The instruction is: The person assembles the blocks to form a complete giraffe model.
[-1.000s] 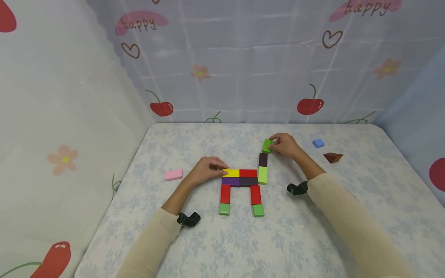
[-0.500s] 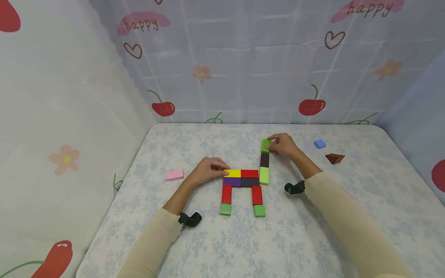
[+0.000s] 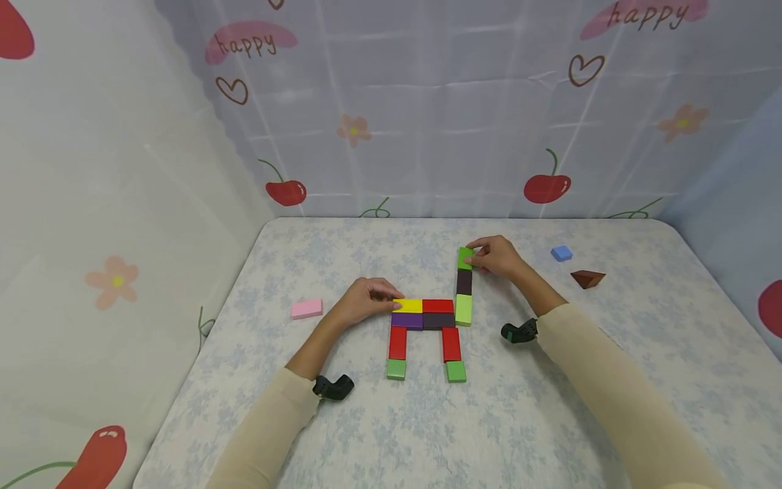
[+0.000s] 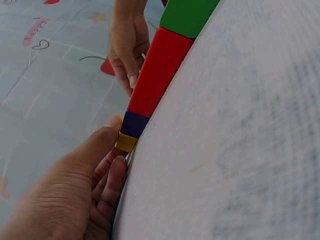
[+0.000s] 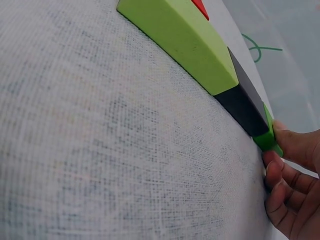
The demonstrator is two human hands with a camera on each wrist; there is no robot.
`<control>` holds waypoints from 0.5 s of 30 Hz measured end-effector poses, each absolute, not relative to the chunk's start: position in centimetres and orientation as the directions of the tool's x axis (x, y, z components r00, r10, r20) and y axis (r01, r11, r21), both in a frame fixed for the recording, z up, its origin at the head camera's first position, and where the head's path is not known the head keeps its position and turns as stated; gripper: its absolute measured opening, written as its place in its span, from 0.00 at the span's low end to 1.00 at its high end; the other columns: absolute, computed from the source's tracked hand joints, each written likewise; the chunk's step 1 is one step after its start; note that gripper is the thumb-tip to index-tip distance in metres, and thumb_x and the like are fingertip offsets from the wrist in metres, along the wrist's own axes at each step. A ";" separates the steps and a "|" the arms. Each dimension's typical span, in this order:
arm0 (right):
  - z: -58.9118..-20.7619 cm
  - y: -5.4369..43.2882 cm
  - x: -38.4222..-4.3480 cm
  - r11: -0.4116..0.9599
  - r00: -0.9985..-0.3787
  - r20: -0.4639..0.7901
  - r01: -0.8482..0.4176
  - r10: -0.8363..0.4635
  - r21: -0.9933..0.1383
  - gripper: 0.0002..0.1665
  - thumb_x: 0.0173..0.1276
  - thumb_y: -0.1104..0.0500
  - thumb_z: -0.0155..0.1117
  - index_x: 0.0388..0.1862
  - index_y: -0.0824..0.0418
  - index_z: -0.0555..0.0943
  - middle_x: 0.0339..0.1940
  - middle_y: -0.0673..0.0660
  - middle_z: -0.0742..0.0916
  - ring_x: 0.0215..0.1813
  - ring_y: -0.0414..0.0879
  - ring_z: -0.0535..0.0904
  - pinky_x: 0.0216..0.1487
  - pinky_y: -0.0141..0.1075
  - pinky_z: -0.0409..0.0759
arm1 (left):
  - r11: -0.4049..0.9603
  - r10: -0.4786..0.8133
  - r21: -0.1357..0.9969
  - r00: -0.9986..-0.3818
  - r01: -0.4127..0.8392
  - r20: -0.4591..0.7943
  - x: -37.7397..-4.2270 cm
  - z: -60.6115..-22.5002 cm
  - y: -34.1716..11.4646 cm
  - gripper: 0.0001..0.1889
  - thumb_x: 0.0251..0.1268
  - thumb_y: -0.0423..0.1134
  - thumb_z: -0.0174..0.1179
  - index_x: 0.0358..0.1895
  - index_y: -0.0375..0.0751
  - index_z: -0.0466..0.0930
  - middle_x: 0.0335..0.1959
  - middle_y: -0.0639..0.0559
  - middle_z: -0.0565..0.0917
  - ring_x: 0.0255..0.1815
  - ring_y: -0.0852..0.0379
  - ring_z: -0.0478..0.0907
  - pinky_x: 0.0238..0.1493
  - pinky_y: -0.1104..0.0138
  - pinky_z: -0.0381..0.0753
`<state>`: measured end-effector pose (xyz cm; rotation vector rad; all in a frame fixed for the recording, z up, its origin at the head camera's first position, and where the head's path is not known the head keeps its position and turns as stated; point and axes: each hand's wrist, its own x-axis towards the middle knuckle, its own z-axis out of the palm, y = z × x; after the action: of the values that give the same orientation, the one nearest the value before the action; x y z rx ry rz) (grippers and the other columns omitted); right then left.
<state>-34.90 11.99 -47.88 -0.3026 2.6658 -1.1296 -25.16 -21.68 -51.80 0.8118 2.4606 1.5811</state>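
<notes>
Upper frame, right of centre: green block [image 3: 463, 257] just left of right hand [image 3: 497, 257], pinched | long axis up-down, in line above dark block [image 3: 464, 282] | left hand [image 3: 363, 299] farther, pinching yellow block [image 3: 410, 306]

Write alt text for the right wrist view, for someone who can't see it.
A right hand pinches a green block at the far end of a line, beyond a dark block and, nearest the camera, a lime block. They lie on a pale, blue-patterned cloth.
</notes>
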 end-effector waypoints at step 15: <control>-47.9 12.3 -34.9 0.683 -0.946 -0.124 -0.121 -0.299 -0.721 0.27 0.70 0.58 0.71 0.66 0.66 0.79 0.40 0.63 0.86 0.29 0.47 0.79 0.30 0.36 0.74 | 0.324 0.493 0.867 -0.850 0.379 0.187 -25.4 -51.9 -21.8 0.10 0.63 0.36 0.73 0.46 0.48 0.92 0.40 0.57 0.88 0.33 0.55 0.77 0.33 0.67 0.77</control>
<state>-34.91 12.28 -47.91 -0.3377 2.6637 -1.1164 -25.37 -21.78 -51.94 0.8152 2.4640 1.5652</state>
